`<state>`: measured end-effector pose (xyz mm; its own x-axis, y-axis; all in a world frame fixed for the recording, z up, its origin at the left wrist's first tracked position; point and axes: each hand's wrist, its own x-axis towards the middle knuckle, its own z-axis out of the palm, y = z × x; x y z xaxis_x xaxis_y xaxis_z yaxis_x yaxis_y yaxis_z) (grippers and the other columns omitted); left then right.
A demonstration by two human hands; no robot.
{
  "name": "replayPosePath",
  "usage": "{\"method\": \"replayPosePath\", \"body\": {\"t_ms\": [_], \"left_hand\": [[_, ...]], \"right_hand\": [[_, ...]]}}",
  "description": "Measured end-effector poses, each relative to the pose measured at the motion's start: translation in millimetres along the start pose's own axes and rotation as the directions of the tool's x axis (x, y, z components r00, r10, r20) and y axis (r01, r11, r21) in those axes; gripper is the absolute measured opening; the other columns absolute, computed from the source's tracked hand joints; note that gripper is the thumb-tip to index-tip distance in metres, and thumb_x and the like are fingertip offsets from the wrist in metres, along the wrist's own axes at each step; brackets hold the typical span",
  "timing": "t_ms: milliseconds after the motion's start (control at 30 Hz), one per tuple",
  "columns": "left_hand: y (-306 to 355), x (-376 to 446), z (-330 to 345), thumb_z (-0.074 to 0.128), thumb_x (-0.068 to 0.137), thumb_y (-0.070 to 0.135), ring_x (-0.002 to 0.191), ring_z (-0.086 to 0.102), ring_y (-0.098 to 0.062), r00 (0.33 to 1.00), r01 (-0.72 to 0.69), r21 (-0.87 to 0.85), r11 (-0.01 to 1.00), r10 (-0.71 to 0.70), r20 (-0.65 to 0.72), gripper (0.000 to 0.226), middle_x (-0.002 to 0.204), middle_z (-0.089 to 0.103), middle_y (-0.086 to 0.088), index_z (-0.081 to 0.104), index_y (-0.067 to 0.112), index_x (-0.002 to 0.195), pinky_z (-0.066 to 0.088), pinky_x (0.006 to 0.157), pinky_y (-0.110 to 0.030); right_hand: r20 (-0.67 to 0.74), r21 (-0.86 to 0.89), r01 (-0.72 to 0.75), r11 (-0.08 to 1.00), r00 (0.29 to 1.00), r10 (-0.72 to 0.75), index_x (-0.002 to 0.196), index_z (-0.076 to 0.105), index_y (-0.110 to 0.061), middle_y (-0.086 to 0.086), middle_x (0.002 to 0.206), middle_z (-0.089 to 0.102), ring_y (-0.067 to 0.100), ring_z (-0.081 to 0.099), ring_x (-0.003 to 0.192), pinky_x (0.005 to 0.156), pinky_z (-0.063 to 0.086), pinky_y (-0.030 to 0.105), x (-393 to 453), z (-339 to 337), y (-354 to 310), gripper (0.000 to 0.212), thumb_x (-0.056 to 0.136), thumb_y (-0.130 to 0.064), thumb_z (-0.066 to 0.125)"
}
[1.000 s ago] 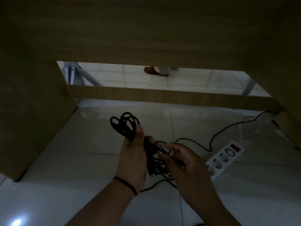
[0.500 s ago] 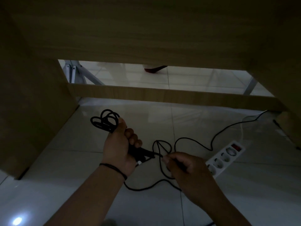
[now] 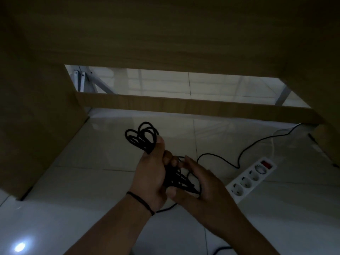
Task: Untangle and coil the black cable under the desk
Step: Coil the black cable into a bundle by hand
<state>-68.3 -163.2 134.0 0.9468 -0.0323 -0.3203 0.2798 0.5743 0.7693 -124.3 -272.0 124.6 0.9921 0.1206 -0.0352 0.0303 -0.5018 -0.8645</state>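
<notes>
Left hand is wrapped tight around a bundle of the black cable, thumb on top, fingers curled over it. The finished loops poke out above the fist, past the thumb, fanned out a bit like a messy bow. More strands hang below the fist in a dark clump between the two palms.

Right hand sits just right of the fist, basically touching it. Fingers are mostly straight and cupped against the low strands, thumb tucked under the clump. Honestly can't tell if it's actually pinching a strand or just pressing on it, it's too dark in there.

There's a thin black band on the left wrist, right below the grip.

From the clump one strand runs off to the right across the white tile floor, snakes up and away toward the far right corner. Another bit trails down under the right forearm.

A white power strip lies flat on the floor just right of the right hand, red switch at its far end, sockets in a row.

All of this is under a wooden desk: top overhead, side panel off to the left, a crossbar beyond the loops.
</notes>
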Motion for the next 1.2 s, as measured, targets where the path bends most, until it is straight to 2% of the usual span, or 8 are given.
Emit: {"method": "replayPosePath", "body": {"t_ms": [67,233,400,567,767,900,1133,1200], "left_hand": [[-3.8,-7.2,4.1,0.053,0.09,0.04,0.055,0.049,-0.014,0.997,0.064,-0.027,0.998,-0.063,0.042,0.045,0.048,0.042,0.002,0.044,0.017,0.053,0.049,0.062,-0.029],[-2.7,-12.4,5.3,0.051,0.091,0.036,0.06,0.052,-0.012,0.992,0.099,-0.008,0.995,-0.098,0.078,0.044,0.047,0.046,0.003,0.047,0.017,0.053,0.05,0.049,-0.017],[-5.7,-11.9,6.1,0.049,0.092,0.038,0.063,0.052,-0.009,0.999,0.015,0.165,0.986,-0.021,0.032,0.037,0.049,0.047,0.005,0.045,0.014,0.063,0.049,0.055,-0.017],[-8.1,-13.7,3.1,0.045,0.093,0.039,0.053,0.047,-0.009,0.994,-0.071,0.354,0.932,0.039,0.098,0.041,0.05,0.047,0.006,0.044,0.014,0.061,0.045,0.056,-0.023],[-8.6,-15.1,1.9,0.047,0.09,0.042,0.063,0.055,-0.014,0.977,0.042,0.342,0.939,-0.111,0.183,0.034,0.071,0.061,0.002,0.056,0.01,0.081,0.049,0.054,-0.025],[-12.9,-13.5,0.6,0.047,0.089,0.043,0.083,0.06,-0.008,0.973,0.05,0.373,0.926,-0.129,0.19,0.033,0.094,0.064,-0.002,0.063,0.016,0.079,0.053,0.061,-0.013],[-11.3,-7.7,-0.6,0.05,0.091,0.035,0.09,0.059,-0.013,0.969,0.144,0.322,0.936,-0.199,0.145,0.028,0.096,0.065,-0.008,0.063,0.014,0.079,0.045,0.091,-0.028],[-9.0,-7.0,-3.3,0.052,0.088,0.043,0.097,0.059,-0.01,0.956,0.182,0.434,0.883,-0.263,0.133,0.03,0.104,0.067,0.0,0.065,0.019,0.097,0.041,0.093,-0.029]], "right_hand": [[0.021,0.121,0.03,0.992,0.999,-0.032,0.114,0.044,-0.052,-0.03,0.112,0.061,-0.012,0.056,0.101,0.089,0.047,0.015,-0.2,2.2,-0.4,0.056,0.063,-0.071,0.059],[0.109,0.115,0.01,0.993,0.994,-0.022,0.092,0.062,-0.024,-0.011,0.078,0.065,0.004,0.062,0.069,0.065,0.048,0.02,0.5,-2.7,1.3,0.018,0.085,-0.04,0.058],[0.094,0.078,0.006,0.997,0.996,-0.013,0.083,0.057,-0.003,0.017,0.082,0.063,0.028,0.061,0.072,0.064,0.047,0.034,1.6,-1.8,6.3,0.032,0.081,-0.035,0.058],[0.241,0.245,-0.174,0.954,0.964,0.114,0.101,0.064,-0.024,0.004,0.095,0.071,0.023,0.067,0.088,0.089,0.052,0.048,4.1,-1.1,8.6,0.051,0.06,-0.055,0.064],[0.24,0.244,-0.21,0.947,0.959,0.151,0.079,0.067,-0.017,-0.001,0.068,0.069,0.007,0.061,0.065,0.068,0.047,0.029,3.3,-7.5,10.2,0.02,0.068,-0.034,0.066],[0.223,0.247,-0.233,0.941,0.958,0.179,0.095,0.063,-0.003,0.009,0.074,0.07,0.015,0.065,0.063,0.066,0.057,0.033,2.0,-7.1,10.0,0.018,0.078,-0.009,0.063],[0.115,0.096,-0.129,0.987,0.986,0.118,0.064,0.048,-0.012,-0.012,0.047,0.042,0.004,0.039,0.046,0.044,0.028,0.015,3.7,-6.9,8.4,0.028,0.089,-0.022,0.056],[0.078,0.06,-0.127,0.99,0.989,0.123,0.058,0.043,-0.017,-0.013,0.043,0.04,0.0,0.036,0.04,0.04,0.025,0.012,5.8,-9.9,11.9,0.034,0.091,-0.02,0.055]]}}
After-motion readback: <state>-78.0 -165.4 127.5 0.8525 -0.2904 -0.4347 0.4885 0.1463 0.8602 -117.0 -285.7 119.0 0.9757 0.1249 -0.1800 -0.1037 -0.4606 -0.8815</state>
